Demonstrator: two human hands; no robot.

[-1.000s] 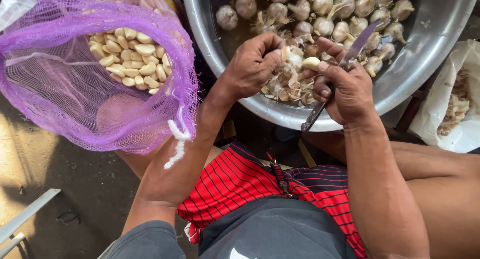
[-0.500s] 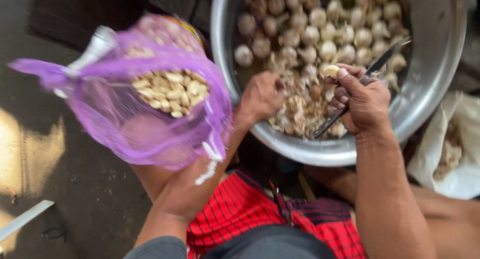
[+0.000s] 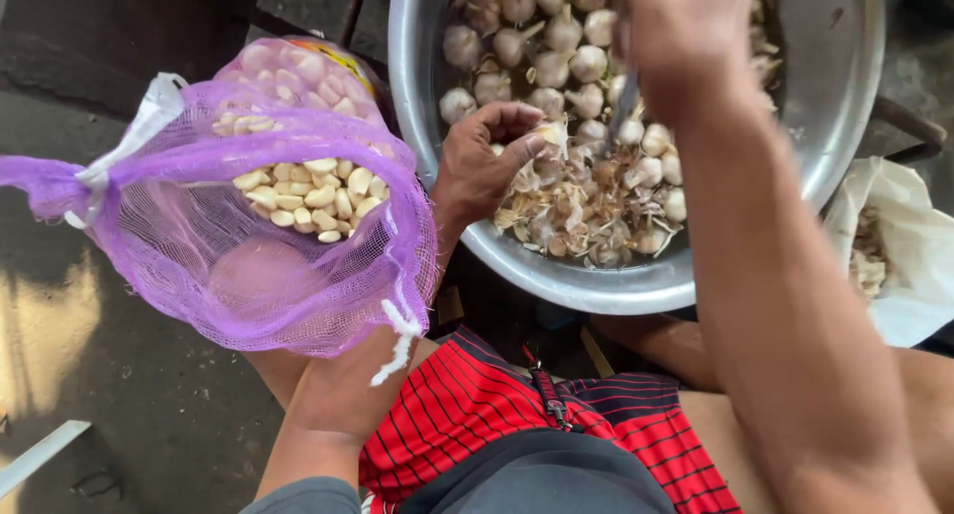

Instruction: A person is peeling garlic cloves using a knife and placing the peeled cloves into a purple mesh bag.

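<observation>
One garlic clove (image 3: 550, 133), pale and partly skinned, sits pinched between the thumb and fingertips of my left hand (image 3: 487, 166), which curls over the near rim of a big steel basin (image 3: 835, 96). The fingers are closed snugly on the clove, held just above the heap of papery skins (image 3: 571, 211) at the bottom of the basin. Whole garlic bulbs (image 3: 552, 67) fill the far side of the basin (most with their stalks on).

My right hand (image 3: 686, 32) hovers higher, at the top of the view and close to the lens; it is blurred, and I cannot tell how tightly its fingers are closed. A thin grey blade (image 3: 624, 101) pokes down beneath it, pointing toward the clove, so the hand appears to grip a knife.

To the left of the basin, a purple mesh bag (image 3: 248, 265) stands open on my knee, holding a pile of peeled cloves (image 3: 308, 196). My red-and-black striped shorts (image 3: 477, 415) show below. On the far right, a white plastic bag (image 3: 909, 265) lies on the ground with more scraps of skin inside.
</observation>
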